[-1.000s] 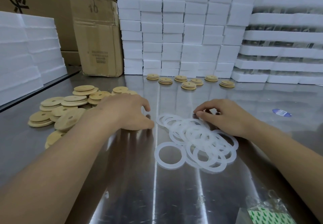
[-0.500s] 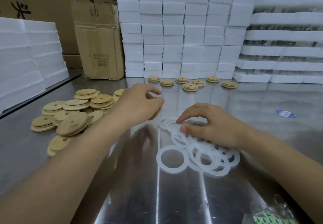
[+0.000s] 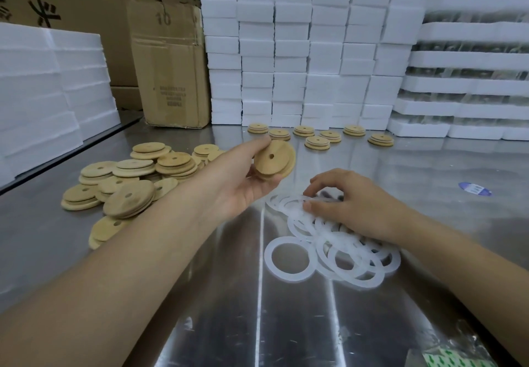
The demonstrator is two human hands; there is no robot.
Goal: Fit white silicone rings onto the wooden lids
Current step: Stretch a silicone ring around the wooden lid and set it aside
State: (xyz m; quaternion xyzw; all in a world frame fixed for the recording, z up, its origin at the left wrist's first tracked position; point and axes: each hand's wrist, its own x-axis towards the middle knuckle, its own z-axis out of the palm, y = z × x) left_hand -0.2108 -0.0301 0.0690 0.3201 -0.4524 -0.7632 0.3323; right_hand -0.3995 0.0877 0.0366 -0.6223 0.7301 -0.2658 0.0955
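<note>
My left hand (image 3: pixel 239 179) holds a round wooden lid (image 3: pixel 274 160) with a small centre hole, raised above the steel table and tilted on edge. Just right of it, my right hand (image 3: pixel 350 205) rests on a heap of white silicone rings (image 3: pixel 337 248), thumb and fingertips pinching at a ring on the pile's far edge. One ring (image 3: pixel 289 259) lies flat by itself at the pile's near left. A loose pile of wooden lids (image 3: pixel 128 177) sits to the left. Several lids (image 3: pixel 316 142) stand in a row at the back.
White foam blocks (image 3: pixel 300 51) are stacked along the back and on the left (image 3: pixel 43 86). A cardboard box (image 3: pixel 169 66) stands at the back left. A blue oval sticker (image 3: pixel 474 188) lies at the right, and a plastic bag (image 3: pixel 452 356) at the near right edge.
My left hand has lifted a wooden lid off the table and turned it up on edge. My right hand has shifted slightly left on the ring pile and closed its fingers on a ring.
</note>
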